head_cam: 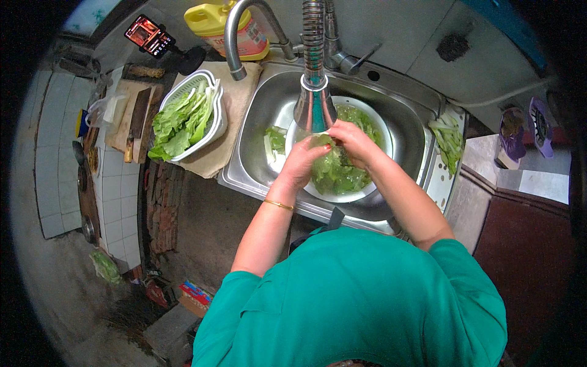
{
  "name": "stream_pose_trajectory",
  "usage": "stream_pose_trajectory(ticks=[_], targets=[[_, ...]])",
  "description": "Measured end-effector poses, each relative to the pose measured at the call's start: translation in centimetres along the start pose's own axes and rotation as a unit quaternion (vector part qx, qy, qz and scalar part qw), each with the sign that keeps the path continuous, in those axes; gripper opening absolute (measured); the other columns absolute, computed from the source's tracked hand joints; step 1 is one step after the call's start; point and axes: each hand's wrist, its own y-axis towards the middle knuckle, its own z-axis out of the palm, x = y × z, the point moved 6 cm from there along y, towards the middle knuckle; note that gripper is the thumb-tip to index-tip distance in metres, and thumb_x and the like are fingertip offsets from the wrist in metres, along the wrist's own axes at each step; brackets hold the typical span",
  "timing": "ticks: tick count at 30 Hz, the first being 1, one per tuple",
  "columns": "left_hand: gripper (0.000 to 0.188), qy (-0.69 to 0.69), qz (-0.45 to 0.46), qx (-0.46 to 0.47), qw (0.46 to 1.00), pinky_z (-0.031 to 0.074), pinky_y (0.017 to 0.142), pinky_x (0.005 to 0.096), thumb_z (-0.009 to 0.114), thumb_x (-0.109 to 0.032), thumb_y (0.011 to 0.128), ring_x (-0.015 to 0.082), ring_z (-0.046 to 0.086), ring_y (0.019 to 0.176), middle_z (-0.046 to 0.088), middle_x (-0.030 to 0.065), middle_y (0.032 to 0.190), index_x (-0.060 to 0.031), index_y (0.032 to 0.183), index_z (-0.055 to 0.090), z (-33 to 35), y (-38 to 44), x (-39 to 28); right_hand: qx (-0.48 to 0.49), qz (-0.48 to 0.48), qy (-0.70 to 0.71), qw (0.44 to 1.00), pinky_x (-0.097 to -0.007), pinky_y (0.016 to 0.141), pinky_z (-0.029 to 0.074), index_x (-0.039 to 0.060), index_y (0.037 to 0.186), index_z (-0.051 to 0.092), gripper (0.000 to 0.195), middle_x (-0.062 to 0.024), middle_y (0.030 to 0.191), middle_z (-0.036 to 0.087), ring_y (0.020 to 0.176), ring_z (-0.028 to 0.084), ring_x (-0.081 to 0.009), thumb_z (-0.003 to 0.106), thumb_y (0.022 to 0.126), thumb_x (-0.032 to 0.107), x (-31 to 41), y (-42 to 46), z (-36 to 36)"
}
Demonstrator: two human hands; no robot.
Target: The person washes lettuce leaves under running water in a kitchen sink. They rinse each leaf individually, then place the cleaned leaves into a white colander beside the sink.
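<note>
Under the metal spray head (315, 108) of the spring faucet, my left hand (303, 158) and my right hand (355, 144) hold a green leaf (328, 158) between them. Both are above a white basin (386, 124) of water with leafy greens (346, 181) in it. The basin stands in a stainless steel sink (408, 133). More greens (275, 140) lie in the sink, left of the basin. On the left, a white and green plastic basket (222, 121) holds leafy greens (183, 121). The spray head partly hides the basin and the area just above my fingers.
A curved faucet (232, 46) arches over the sink's left rim, near a yellow jug (238, 32). A phone on a stand (149, 36) is at the back left. A cleaver (139, 114) lies on a wooden board (121, 117). Cut stalks (447, 137) lie right of the sink.
</note>
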Motion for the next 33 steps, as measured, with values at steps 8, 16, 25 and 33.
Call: stream_pose_trajectory(ticks=[8,16,25,33], targets=[[0.038,0.059,0.006,0.007,0.998,0.044,0.081,0.0267,0.063,-0.014,0.079,0.0131,0.055,0.092,0.058,0.0043,0.103,-0.0014,0.113,0.052,0.6,0.0,0.2,-0.129,-0.074,0.275,0.950,-0.0308,0.071,0.049,-0.0006,0.095,0.056,0.016,-0.0089,0.089,0.059,0.082,0.057,-0.0179,0.046,0.090,0.010,0.4,0.6,0.1],[0.030,0.189,-0.016,-0.023,0.982,0.044,0.079,0.0246,0.059,-0.006,0.076,0.0116,0.056,0.089,0.061,0.0038,0.100,-0.0015,0.106,0.060,0.3,0.6,0.3,-0.205,0.037,0.362,0.908,-0.0283,0.060,0.046,-0.0048,0.097,0.054,0.017,-0.0107,0.086,0.055,0.067,0.049,-0.0159,0.042,0.089,0.004,-1.8,0.5,-1.2],[0.016,-0.013,0.033,-0.039,0.999,0.043,0.083,0.0299,0.056,-0.008,0.082,0.0170,0.057,0.087,0.061,0.0054,0.092,-0.0028,0.097,0.058,-1.5,0.1,-1.9,-0.162,-0.089,-0.085,0.979,-0.0198,0.058,0.040,0.0068,0.099,0.064,0.019,0.0027,0.067,0.053,0.060,0.048,-0.0062,0.051,0.087,0.014,5.1,-6.2,-9.3],[0.021,-0.201,0.041,0.001,0.979,0.044,0.084,0.0350,0.056,-0.013,0.084,0.0213,0.058,0.088,0.063,0.0094,0.093,-0.0036,0.103,0.057,-3.8,0.4,-1.2,-0.391,-0.063,-0.713,0.578,-0.0424,0.089,0.041,0.0003,0.106,0.058,0.035,-0.0249,0.113,0.053,0.103,0.051,-0.0390,0.057,0.076,0.019,9.4,-13.0,-17.2]])
